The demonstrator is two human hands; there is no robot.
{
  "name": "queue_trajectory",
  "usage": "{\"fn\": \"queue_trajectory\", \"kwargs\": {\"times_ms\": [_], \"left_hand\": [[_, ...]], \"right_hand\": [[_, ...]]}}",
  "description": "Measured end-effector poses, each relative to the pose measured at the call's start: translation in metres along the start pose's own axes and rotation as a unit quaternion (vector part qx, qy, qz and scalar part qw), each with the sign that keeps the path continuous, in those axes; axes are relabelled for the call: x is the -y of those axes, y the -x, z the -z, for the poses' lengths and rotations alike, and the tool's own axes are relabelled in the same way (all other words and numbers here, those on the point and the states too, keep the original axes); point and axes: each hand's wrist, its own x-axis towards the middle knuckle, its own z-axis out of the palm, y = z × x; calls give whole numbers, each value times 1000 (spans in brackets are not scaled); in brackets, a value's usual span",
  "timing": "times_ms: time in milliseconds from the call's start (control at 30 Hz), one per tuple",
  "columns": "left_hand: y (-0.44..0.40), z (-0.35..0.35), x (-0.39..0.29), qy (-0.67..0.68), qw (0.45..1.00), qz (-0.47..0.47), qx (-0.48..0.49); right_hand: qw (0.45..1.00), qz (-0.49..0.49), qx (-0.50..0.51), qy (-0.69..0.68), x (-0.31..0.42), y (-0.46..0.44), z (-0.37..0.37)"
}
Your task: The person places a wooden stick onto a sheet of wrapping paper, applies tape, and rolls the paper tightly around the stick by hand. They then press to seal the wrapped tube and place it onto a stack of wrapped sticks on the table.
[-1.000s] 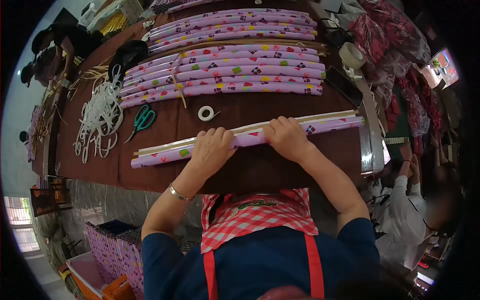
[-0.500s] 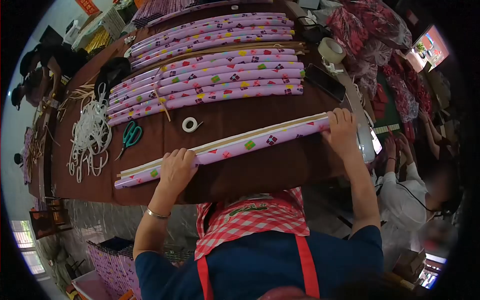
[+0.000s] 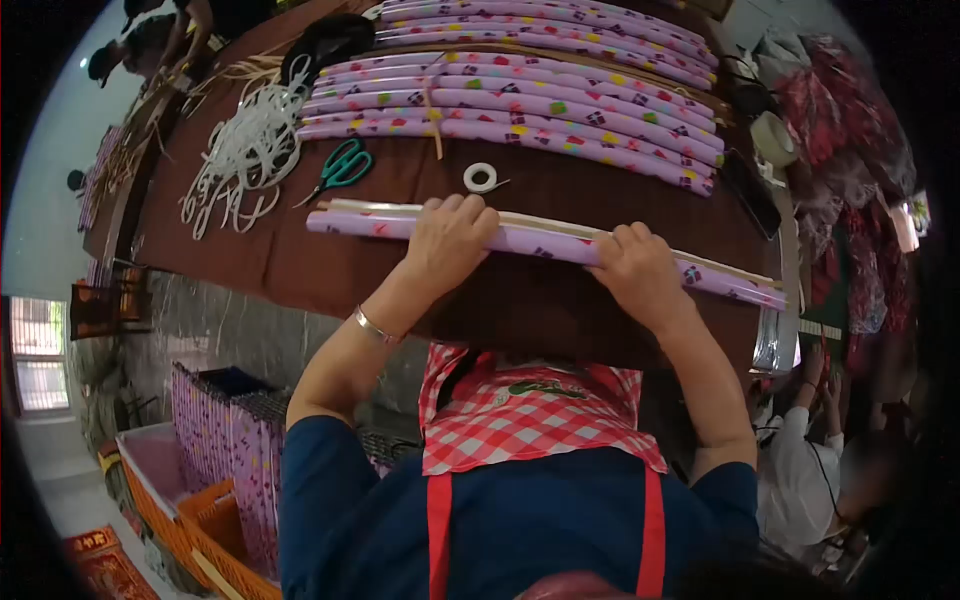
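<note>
Head view, from my hands outward. Left hand [image 3: 450, 235]: mine, fingers curled over a purple printed tube [image 3: 545, 243], gripping it left of its middle. Right hand [image 3: 638, 268]: mine, closed over the same tube, right of its middle. Tube: one, lying crosswise on the near part of the table, its right end nearer to me than its left; a pale strip [image 3: 365, 207] runs along its far side. Bracelet [image 3: 374, 324]: one, silver-coloured, on my left wrist. White tape ring [image 3: 469, 180]: one, small, just beyond the tube. Scissors [image 3: 330, 177]: one pair, teal-handled, left of the tape ring. White ribbon [image 3: 245, 145]: one tangled heap, left of the scissors. Tube bundle [image 3: 580, 118]: purple, same print, beyond the tape ring, a tan strap [image 3: 431, 110] across it. Second tube bundle [image 3: 560, 25]: farther back. Dark phone [image 3: 752, 195]: right of the first bundle. Wide tape roll [image 3: 773, 140]: beyond the phone. Tablecloth [image 3: 270, 245]: brown, beneath these goods. Apron [image 3: 535, 425]: red-and-white check, on me.
</note>
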Motion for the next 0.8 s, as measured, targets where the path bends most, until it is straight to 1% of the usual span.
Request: {"fn": "queue_trajectory", "kwargs": {"times_ms": [33,100,167,233,267,300,367,433,500,567,600,667,700,733,767,800], "left_hand": [[9,-2,14,-36,999,22,-20],[32,8,41,-71,996,47,-15],[55,3,65,-104,992,59,-33],[69,7,75,-101,991,65,-53],[76,12,83,-111,989,72,-61],[84,21,92,-130,986,96,-49],[110,25,122,-169,980,87,-64],[135,53,139,-216,963,155,-46],[187,54,187,-323,925,199,-21],[212,80,191,-342,882,321,42],[211,83,186,-336,886,316,41],[202,86,182,-288,901,322,-39],[183,83,171,-277,907,315,-39],[154,75,142,-183,952,238,-63],[124,66,111,-82,980,156,-90],[98,59,78,-59,989,122,-54]], "right_hand": [[1000,8,2,-8,-6,4,-1],[1000,-5,11,29,-13,14,0],[999,-9,25,27,-11,17,-1],[1000,21,15,15,-5,15,-6],[1000,19,19,14,-2,15,-7],[1000,20,13,13,-2,13,-9],[1000,17,9,13,-5,12,-11],[999,26,16,20,-9,16,-11],[999,16,41,24,-15,20,-6],[998,18,45,40,-22,24,-5],[998,11,37,40,-23,24,-3],[998,8,35,43,-26,23,-6],[998,14,34,45,-27,23,-8],[998,9,54,32,-28,23,-10],[997,-2,63,45,-28,22,-11],[998,12,53,39,-27,21,-12]]}}
